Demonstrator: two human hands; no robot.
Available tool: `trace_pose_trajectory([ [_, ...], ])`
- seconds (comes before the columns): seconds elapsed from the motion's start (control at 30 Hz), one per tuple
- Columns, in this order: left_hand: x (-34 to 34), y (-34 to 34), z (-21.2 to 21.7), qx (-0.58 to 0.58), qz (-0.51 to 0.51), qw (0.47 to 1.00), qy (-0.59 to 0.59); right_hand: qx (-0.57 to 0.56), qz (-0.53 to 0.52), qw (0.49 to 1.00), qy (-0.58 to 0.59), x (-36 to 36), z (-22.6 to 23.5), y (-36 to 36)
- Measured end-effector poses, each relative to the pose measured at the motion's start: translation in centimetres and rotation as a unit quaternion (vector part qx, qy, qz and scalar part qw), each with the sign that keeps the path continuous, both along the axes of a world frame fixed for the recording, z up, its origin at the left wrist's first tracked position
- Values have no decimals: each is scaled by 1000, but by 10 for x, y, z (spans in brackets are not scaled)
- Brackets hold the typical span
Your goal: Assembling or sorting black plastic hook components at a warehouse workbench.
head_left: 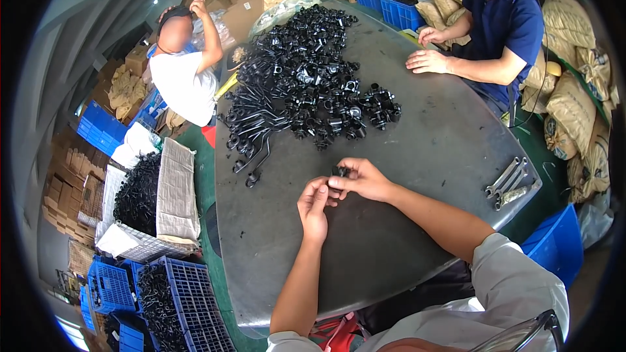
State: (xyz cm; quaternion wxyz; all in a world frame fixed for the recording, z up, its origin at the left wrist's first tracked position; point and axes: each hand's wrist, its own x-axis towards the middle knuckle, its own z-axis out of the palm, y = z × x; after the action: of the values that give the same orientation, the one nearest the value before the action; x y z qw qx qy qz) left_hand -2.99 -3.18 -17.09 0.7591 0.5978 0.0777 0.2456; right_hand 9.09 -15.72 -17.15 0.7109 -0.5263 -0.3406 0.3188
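Over the near middle of the grey metal table (404, 221), my two hands meet around a small black part (340, 171). My right hand (362, 180) pinches it between thumb and fingers. From the left, my left hand (314, 207) closes on its lower side, with the thumb up against it. Fingers cover most of the part, so its exact kind does not show. Just beyond my hands lies a large heap of black metal parts (306, 85), some with long bent rods and others clamp-shaped.
Several wrenches (507, 181) lie at the table's right edge. A person in dark blue (499, 32) rests both hands on the far right side; another in white (186, 81) stands at the left. Parts-filled crates (195, 300) stand lower left, a blue bin (554, 244) lower right.
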Motion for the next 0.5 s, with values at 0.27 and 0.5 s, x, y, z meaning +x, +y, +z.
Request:
trace_pose_trajectory([
  [0.27, 5, 6, -11, 52, 50, 997, 15, 19, 65, 961, 267, 5, 6, -2],
  [0.5, 4, 10, -5, -36, 62, 997, 37, -2, 48, 968, 247, 4, 2, -2],
])
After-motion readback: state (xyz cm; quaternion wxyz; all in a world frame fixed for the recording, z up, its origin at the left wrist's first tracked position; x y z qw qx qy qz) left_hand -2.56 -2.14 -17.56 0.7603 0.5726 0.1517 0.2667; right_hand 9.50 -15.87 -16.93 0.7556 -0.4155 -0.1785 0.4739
